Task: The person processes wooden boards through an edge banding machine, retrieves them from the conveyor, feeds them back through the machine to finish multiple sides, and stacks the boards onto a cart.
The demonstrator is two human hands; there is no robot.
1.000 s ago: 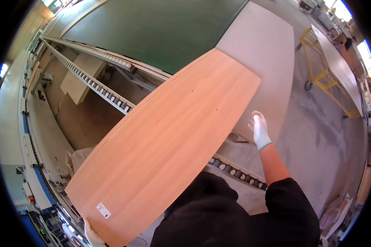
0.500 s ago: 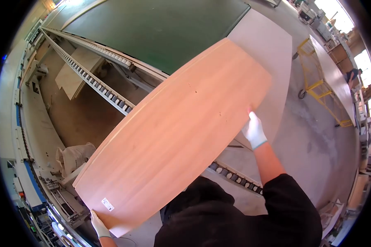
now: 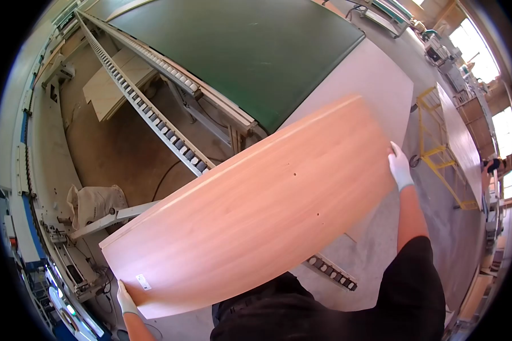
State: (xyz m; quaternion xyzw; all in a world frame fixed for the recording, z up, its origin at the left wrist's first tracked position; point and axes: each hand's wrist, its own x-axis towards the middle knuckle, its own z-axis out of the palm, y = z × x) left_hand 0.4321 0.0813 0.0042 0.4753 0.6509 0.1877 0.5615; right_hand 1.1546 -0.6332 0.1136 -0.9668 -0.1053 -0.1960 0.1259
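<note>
Across the head view stretches a large wood-grain panel [image 3: 239,216], light reddish-brown, with small dark holes and a white label [image 3: 143,282] near its left end. My left hand [image 3: 126,298], in a white glove, grips the panel's lower left edge. On the far right edge, my right hand [image 3: 400,166], also gloved in white, is closed around the panel with the thumb on top. The fingers beneath the panel are hidden on both sides. The panel hangs in front of my body, over a roller rail [image 3: 331,271] that it partly covers.
A green conveyor belt [image 3: 239,51] lies ahead, with a pale panel [image 3: 375,79] beside it. Another roller rail [image 3: 148,113] runs along the left, near a long machine [image 3: 45,148] and a whitish sack [image 3: 99,204]. To the right stands a yellow cart [image 3: 438,153]; a person [image 3: 492,165] is beyond.
The panel has swung clockwise, its right end coming lower and farther right with my right hand. My left hand has shifted slightly up and left. Both hands keep their hold.
</note>
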